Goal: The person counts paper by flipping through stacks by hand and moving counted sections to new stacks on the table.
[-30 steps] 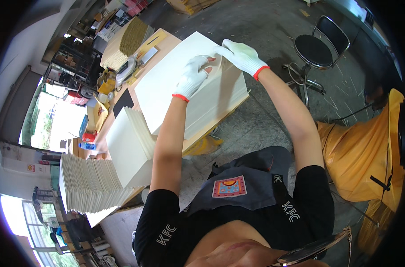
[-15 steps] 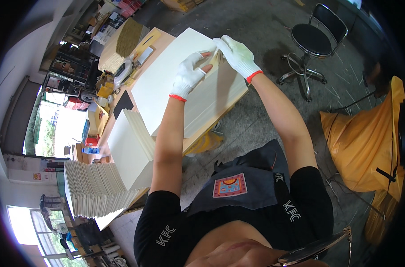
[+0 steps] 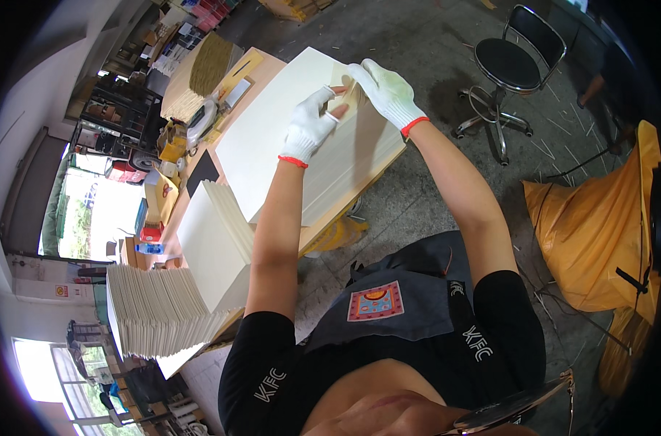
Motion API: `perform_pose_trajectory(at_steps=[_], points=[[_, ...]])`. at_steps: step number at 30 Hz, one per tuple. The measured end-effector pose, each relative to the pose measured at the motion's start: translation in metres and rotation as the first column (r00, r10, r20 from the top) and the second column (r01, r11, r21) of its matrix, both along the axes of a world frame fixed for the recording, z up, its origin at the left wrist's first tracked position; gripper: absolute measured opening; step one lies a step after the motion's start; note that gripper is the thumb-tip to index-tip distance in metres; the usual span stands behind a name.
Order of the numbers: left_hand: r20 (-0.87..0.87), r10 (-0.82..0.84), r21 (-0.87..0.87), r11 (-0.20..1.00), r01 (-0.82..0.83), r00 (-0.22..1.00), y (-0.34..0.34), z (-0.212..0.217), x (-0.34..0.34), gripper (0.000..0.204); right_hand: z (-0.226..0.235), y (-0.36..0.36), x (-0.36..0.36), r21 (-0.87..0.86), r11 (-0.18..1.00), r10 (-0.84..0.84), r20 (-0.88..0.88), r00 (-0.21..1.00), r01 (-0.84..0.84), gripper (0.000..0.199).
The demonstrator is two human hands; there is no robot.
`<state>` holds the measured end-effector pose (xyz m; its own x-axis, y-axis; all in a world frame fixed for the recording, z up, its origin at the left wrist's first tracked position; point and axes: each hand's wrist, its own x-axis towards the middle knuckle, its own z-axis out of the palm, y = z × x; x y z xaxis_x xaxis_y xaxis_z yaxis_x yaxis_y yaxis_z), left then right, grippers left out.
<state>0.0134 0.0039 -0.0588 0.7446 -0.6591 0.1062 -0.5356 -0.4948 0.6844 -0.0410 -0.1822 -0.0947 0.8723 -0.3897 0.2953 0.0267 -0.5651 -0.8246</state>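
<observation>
Both my hands wear white gloves with red cuffs. My left hand and my right hand meet over the far corner of a thick stack of large cream sheets on a wooden table. Between their fingers they pinch the corner of the top sheet, which is lifted and bent. To my left lies a pile of folded cream sheets, fanned out at its lower end.
A black swivel chair stands on the concrete floor to the right. An orange plastic sack sits at the far right. Tape, boxes and clutter crowd the table's far left side, with shelving beyond.
My hands have closed together on the sheet's corner and raised it slightly; the view has shifted a little.
</observation>
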Motion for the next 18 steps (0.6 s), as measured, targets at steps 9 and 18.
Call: perform_pose_trajectory(at_steps=[9,18], points=[[-0.021,-0.021,-0.091,0.996,0.019,1.000,0.002,-0.009,0.005,0.041,-0.010,0.001,0.005,-0.028,0.999,-0.021,0.060,0.998,0.023,0.058],[0.061,0.002,-0.097,0.995,0.004,0.998,0.001,-0.001,-0.004,0.037,-0.002,0.004,-0.002,0.003,1.000,-0.013,0.050,0.999,0.013,0.058]])
